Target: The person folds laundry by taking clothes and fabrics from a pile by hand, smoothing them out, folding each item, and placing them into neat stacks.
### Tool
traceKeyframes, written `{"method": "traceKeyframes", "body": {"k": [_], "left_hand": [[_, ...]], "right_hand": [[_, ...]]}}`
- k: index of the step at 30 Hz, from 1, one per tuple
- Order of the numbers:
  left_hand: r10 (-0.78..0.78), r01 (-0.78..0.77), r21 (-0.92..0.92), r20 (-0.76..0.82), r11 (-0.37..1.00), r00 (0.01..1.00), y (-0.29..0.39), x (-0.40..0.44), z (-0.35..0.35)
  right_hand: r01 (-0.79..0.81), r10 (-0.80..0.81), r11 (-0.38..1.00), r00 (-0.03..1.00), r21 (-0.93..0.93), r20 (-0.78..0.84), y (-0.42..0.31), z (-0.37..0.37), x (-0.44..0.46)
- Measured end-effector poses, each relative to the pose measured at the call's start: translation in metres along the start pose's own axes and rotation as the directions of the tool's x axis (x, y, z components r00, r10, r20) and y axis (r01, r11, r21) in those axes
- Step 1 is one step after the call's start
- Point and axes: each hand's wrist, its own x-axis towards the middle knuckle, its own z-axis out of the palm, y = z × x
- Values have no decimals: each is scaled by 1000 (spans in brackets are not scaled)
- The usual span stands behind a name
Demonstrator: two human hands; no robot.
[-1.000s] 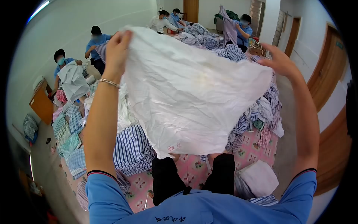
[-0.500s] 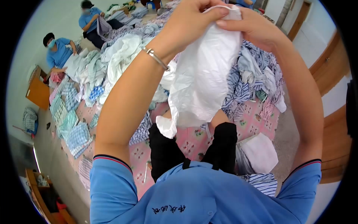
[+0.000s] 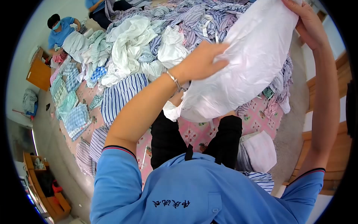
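Observation:
A thin white cloth (image 3: 246,63) hangs in front of me, its lower end above my knees. My right hand (image 3: 307,24) is raised at the upper right, its fingers closed on the cloth's top corner. My left hand (image 3: 204,61) lies against the cloth's left edge with thumb and fingers apart, their tips blurred. Behind it is a heap of white cloths (image 3: 130,44). A blue-and-white striped folded stack (image 3: 121,97) sits left of the hanging cloth.
A large heap of striped clothes (image 3: 194,18) spreads at the back. Checked cloths (image 3: 78,117) lie at the left. Folded white cloths (image 3: 259,151) rest beside my right knee on the pink patterned mat (image 3: 190,130). A masked person (image 3: 61,31) sits at the upper left.
The cloth was spread wide between both hands, then gathered where they met. Now my hands are apart, the right one up and right with the cloth, the left lower. The view has tilted down.

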Motion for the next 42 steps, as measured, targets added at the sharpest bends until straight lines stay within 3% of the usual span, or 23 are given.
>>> {"method": "traceKeyframes", "body": {"k": [1,3,6,10,13,15,17,19,21,24,25,26,27,29,30,31,33,38,41,42], "left_hand": [[-38,22,86,190,996,981,-9,-6,3],[-70,57,118,110,991,991,-17,-24,23],[-354,358,-14,119,934,928,-39,-43,57],[-473,481,-90,96,872,876,-67,-56,89],[-480,445,-191,-218,875,850,-118,-57,96],[-585,515,-298,-242,804,774,-111,-50,38],[-453,455,-132,-514,881,728,-108,-46,-18],[-229,322,35,-631,946,741,-92,-47,-73],[10,135,178,-640,975,769,-69,-53,-113],[84,101,398,-423,912,902,-9,-83,-136],[-41,169,362,-335,917,941,14,-101,-128],[-7,101,397,-230,912,973,26,-117,-117],[-55,93,349,-117,932,992,36,-135,-102],[-180,159,280,50,947,982,51,-170,-62],[-267,224,266,138,938,954,59,-185,-41],[-176,99,337,207,936,962,56,-204,-16],[-257,178,303,247,936,934,55,-240,34],[-446,361,286,339,888,829,59,-317,124],[-452,344,373,257,862,854,59,-313,118],[-503,362,424,290,830,815,62,-303,109]], "right_hand": [[-14,14,1000,1000,4,-18,-2,-3,2],[-44,45,999,998,10,-50,-4,-12,9],[-43,43,999,998,16,-42,-10,-19,14],[-42,42,999,999,29,-15,-20,-16,18],[-2,4,999,998,34,-58,-22,-17,19],[23,-23,1000,992,-7,-126,-22,-35,26],[67,-71,997,974,-23,-215,-21,-47,27],[81,-81,997,964,-11,-253,-10,-71,28],[66,-59,998,969,22,-239,15,-120,29],[64,-43,992,980,106,-193,33,-134,-24],[60,-43,993,986,102,-158,49,-148,-50],[25,27,982,962,189,-271,76,-168,-80],[30,55,971,938,236,-343,96,-175,-116],[30,49,966,954,255,-296,144,-193,-190],[-45,118,963,956,266,-269,159,-196,-228],[-146,190,953,970,266,-149,163,-195,-255],[-249,347,919,879,305,-328,190,-191,-316],[-442,575,813,713,379,-401,227,-203,-409],[-502,622,783,655,368,-429,231,-196,-419],[-498,631,776,636,388,-444,234,-196,-420]]}}
